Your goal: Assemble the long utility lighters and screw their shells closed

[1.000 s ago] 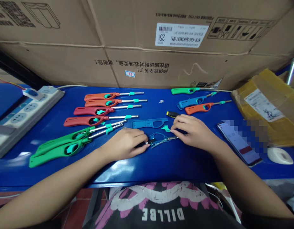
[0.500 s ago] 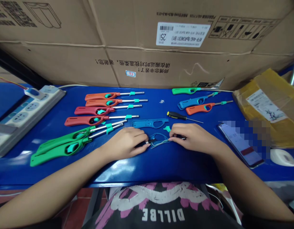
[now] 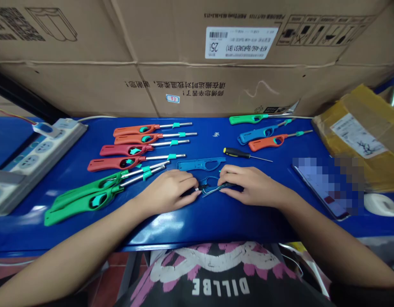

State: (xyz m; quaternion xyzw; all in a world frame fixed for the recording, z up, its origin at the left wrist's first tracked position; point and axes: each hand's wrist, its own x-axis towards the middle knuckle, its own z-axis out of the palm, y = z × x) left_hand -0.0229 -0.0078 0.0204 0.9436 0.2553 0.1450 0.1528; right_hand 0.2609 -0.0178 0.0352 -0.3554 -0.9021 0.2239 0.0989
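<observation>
An opened blue lighter shell [image 3: 211, 181] with thin wires [image 3: 213, 190] lies between my hands. My left hand [image 3: 169, 192] is closed at its handle end, fingertips on a small black-and-white part [image 3: 198, 188]; it covers most of the handle. My right hand [image 3: 248, 183] pinches the lighter's wires near the front end, and its fingers hide most of the metal tube. Just beyond sits the other blue shell half [image 3: 200, 164]. Farther back rests a black-and-yellow screwdriver [image 3: 235, 152]. Only a sliver of the turquoise piece shows behind my right hand.
Several assembled lighters [image 3: 132, 149] lie in a column on the left, with three more [image 3: 257, 135] at back right. A small screw pile [image 3: 216, 134] is near the big carton [image 3: 184, 76]. A power strip [image 3: 33, 157], phone [image 3: 321, 187], white mouse [image 3: 380, 204] and taped parcel [image 3: 360, 136] flank the work.
My right hand left the turquoise piece beside the screwdriver, came nearer and to the left, and closed on the wires at the lighter's front. My left hand stayed in place.
</observation>
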